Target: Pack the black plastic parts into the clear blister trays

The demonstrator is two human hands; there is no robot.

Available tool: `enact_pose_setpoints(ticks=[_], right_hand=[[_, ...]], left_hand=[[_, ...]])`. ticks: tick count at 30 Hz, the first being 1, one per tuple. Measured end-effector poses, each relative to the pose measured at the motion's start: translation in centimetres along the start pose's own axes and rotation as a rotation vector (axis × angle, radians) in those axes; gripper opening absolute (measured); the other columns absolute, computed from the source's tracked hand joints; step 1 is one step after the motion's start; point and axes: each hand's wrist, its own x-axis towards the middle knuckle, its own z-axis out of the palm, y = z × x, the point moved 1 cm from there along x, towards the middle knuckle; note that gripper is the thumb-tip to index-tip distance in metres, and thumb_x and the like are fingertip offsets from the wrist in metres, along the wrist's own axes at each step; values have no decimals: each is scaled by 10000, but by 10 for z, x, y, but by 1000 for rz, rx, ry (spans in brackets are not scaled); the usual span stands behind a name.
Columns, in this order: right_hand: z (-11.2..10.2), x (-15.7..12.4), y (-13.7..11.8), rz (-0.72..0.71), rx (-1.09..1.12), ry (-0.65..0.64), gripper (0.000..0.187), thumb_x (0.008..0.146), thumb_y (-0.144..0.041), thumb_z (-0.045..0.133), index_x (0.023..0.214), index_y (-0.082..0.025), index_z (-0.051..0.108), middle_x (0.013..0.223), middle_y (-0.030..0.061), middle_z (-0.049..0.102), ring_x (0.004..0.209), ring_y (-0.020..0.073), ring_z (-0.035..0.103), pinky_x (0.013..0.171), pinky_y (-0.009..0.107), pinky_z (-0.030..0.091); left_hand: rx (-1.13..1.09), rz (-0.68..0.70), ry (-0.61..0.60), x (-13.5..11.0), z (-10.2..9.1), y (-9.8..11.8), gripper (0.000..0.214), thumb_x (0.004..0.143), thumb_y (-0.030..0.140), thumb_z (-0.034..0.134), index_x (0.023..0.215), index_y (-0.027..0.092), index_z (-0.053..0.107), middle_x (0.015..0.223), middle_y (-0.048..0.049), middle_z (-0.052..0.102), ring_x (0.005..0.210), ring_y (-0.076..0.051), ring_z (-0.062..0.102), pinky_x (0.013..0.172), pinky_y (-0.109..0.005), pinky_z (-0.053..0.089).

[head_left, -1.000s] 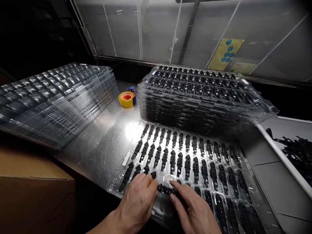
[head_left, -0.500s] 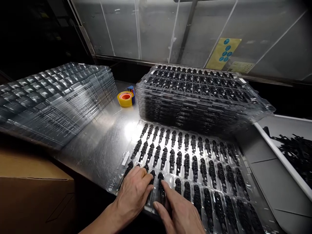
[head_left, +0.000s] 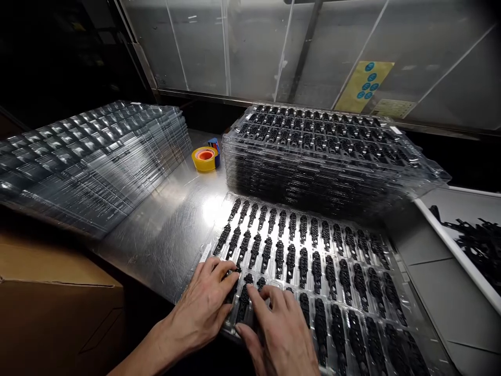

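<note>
In the head view, a clear plastic tray (head_left: 209, 249) holds rows of narrow black plastic parts (head_left: 290, 263) in moulded pockets. My left hand (head_left: 205, 300) rests at its near left corner. Its fingers curl over a black part in the front row, with thumb and index around it; the fingers hide much of that pocket. Close beside it, my right hand (head_left: 279, 324) has its index fingertip at the top of another black part (head_left: 243, 303) and its thumb near the lower end. The other right fingers bend over neighbouring parts.
Behind the tray stands a tall stack of filled trays (head_left: 313, 172). A stack of clear trays (head_left: 136, 172) sits left, with yellow tape rolls (head_left: 205, 159) between. A white bin (head_left: 457, 250) of loose black parts is right; a cardboard box (head_left: 58, 297) is near left.
Both hands have shifted slightly left along the front row. My right index has moved from one black part to the one further left. The whole view has swung slightly.
</note>
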Motion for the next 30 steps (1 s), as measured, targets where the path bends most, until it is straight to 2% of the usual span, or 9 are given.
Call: enact_pose_setpoints(ticks=[4, 8, 11, 16, 21, 27, 30], right_hand=[[-1, 12, -9, 66, 57, -40, 428, 774, -246, 622, 1189, -311, 543, 1050, 54, 550, 922, 273, 506, 774, 454, 464], [0, 15, -6, 70, 94, -61, 486, 778, -228, 609, 1244, -316, 505, 1030, 56, 538, 927, 266, 487, 790, 443, 449], [2, 15, -6, 78, 67, -55, 516, 788, -241, 602, 1285, -291, 476, 1003, 67, 537, 911, 269, 483, 777, 441, 444], [6, 14, -12, 81, 36, -69, 349, 781, -218, 609, 1124, -276, 573, 952, 46, 544, 880, 256, 478, 768, 427, 422], [4, 14, -11, 42, -46, -27, 503, 778, -263, 628, 1263, -216, 502, 1009, 75, 562, 913, 268, 485, 791, 434, 410], [5, 30, -16, 19, -164, 2, 263, 823, -199, 560, 1079, -175, 613, 920, 84, 580, 865, 264, 488, 771, 447, 400], [11, 34, -20, 4, -197, 29, 256, 817, -212, 579, 1066, -172, 623, 911, 91, 580, 861, 271, 492, 779, 461, 409]], left_hand=[[4, -20, -18, 0, 0, 1, 543, 714, 47, 546, 1213, 246, 471, 1244, -45, 493, 1129, -254, 400, 966, -462, 413], [-4, -32, -45, 0, -2, 2, 477, 733, 62, 544, 1168, 251, 497, 1239, -43, 489, 1126, -252, 403, 962, -458, 414], [-13, -33, -53, 1, -3, 2, 518, 723, 61, 560, 1196, 254, 478, 1251, -35, 483, 1149, -251, 386, 994, -460, 392], [16, -40, -60, 3, -1, 0, 557, 705, 60, 573, 1216, 253, 463, 1267, -37, 470, 1150, -254, 379, 1000, -462, 386], [31, -29, -45, 4, -1, 1, 556, 694, 43, 559, 1201, 247, 465, 1254, -38, 479, 1142, -251, 387, 1000, -463, 386], [64, -26, 9, 7, 1, 1, 540, 685, 20, 573, 1168, 246, 487, 1221, -41, 509, 1127, -250, 417, 987, -463, 399], [81, -15, 27, 7, 4, -2, 526, 699, 16, 568, 1166, 245, 494, 1224, -43, 511, 1127, -252, 423, 982, -458, 407]])
